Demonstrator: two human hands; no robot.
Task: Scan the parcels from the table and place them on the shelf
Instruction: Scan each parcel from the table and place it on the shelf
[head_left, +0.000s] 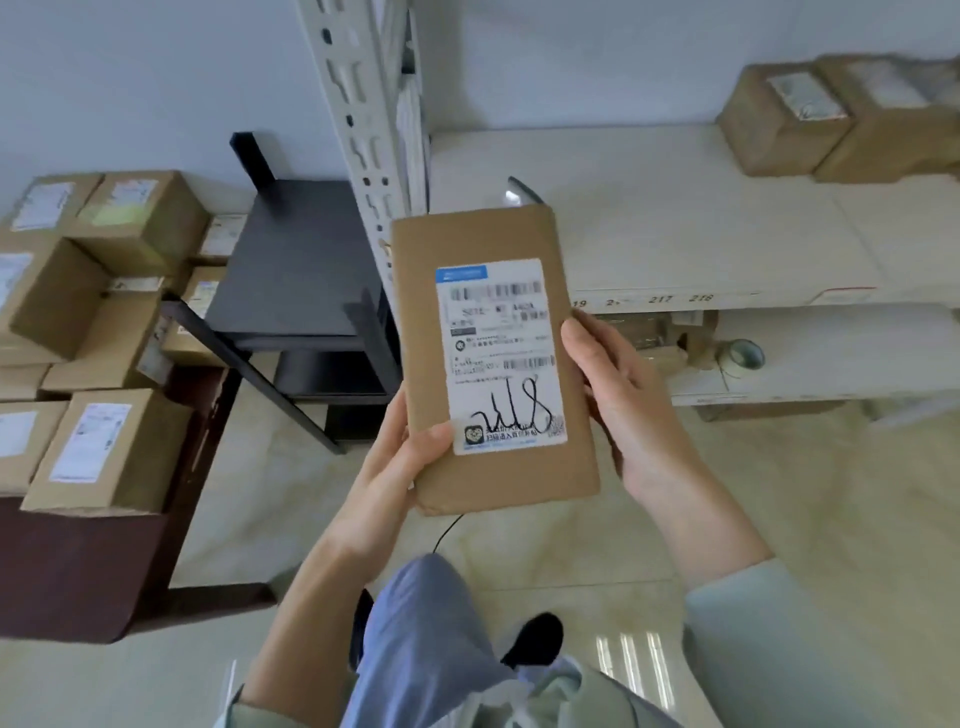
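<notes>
Flat brown cardboard parcel (493, 358) held up in front of the white metal shelf (675, 234), white shipping label (501, 356) facing the camera (handwritten black marker scrawl on its lower part). Left hand (395, 467) grips the lower left edge, thumb on the front face. Right hand (623, 405) clasps the right edge, fingers curled behind. Two brown cardboard boxes (841, 119) sit on the shelf at far right. Stacked brown boxes (93, 312) crowd the dark table (78, 566) on the left.
</notes>
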